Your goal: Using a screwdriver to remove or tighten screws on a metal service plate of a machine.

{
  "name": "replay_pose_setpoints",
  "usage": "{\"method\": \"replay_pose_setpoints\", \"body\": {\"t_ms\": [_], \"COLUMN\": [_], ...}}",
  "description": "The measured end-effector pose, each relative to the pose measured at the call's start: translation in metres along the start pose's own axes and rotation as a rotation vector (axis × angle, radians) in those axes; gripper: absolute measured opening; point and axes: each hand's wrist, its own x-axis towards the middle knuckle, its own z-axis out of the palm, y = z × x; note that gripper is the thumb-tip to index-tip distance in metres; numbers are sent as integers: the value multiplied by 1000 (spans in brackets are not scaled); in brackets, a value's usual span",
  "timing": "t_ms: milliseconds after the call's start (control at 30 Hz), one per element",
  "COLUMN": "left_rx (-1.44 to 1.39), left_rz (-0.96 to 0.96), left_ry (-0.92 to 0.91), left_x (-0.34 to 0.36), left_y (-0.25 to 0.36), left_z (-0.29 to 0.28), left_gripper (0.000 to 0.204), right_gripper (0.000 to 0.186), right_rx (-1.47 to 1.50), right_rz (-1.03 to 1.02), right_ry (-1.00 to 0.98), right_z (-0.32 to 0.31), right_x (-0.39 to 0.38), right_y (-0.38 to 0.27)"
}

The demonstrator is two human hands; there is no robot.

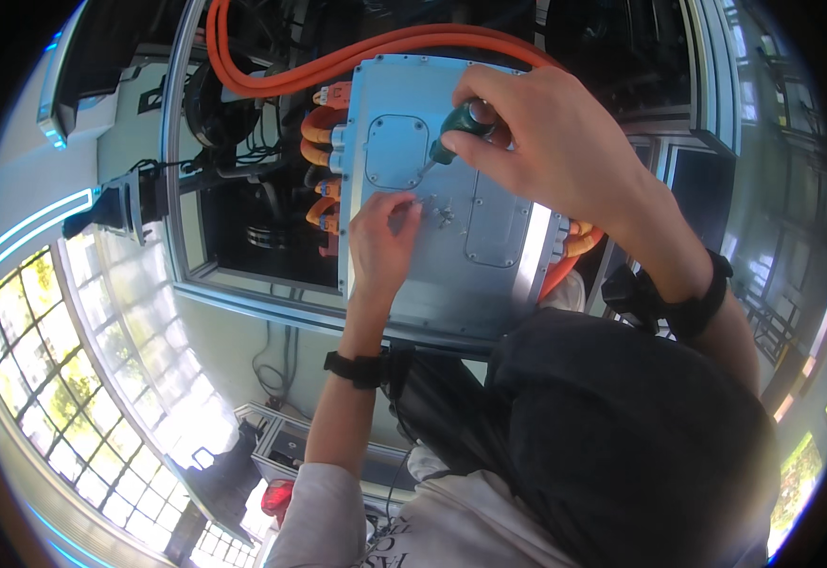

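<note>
My right hand [546, 123] grips a screwdriver [459, 130] with a dark green handle. Its shaft slants down to the lower right corner of a small cover plate [396, 151] on a grey metal housing [432, 293]. Just below that corner is my left hand [382, 239], thumb and forefinger drawn together close to the screwdriver's tip; whatever they may hold is too small to make out. Several loose small screws [445, 217] lie on the housing between my hands. A longer cover plate [497, 222] is set into the housing further right.
Thick orange cables [385, 45] curve behind the housing. Orange connectors [324, 204] line its left side, with more on the right. An aluminium frame [272, 308] surrounds it. Dark cables [276, 364] hang below the frame, and a red object [277, 496] is at lower left.
</note>
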Motion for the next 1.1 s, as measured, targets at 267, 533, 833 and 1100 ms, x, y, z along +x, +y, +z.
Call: {"method": "replay_pose_setpoints", "body": {"t_ms": [267,533,833,1100], "left_rx": [10,-83,-798,-2257], "left_rz": [-51,-80,-408,-816], "left_ry": [39,175,-125,31], "left_x": [-5,-12,-30,-15], "left_y": [0,-1,44,74], "left_z": [7,7,22,31], "left_gripper": [14,14,23,35], "right_gripper": [25,27,30,28], "right_rx": [-54,-76,-80,-179], "right_rz": [-30,3,55,44], "right_ry": [-24,-96,-88,-156], "right_z": [1,-4,5,13], "right_x": [2,7,15,3], "right_y": [-14,-25,-42,-67]}}
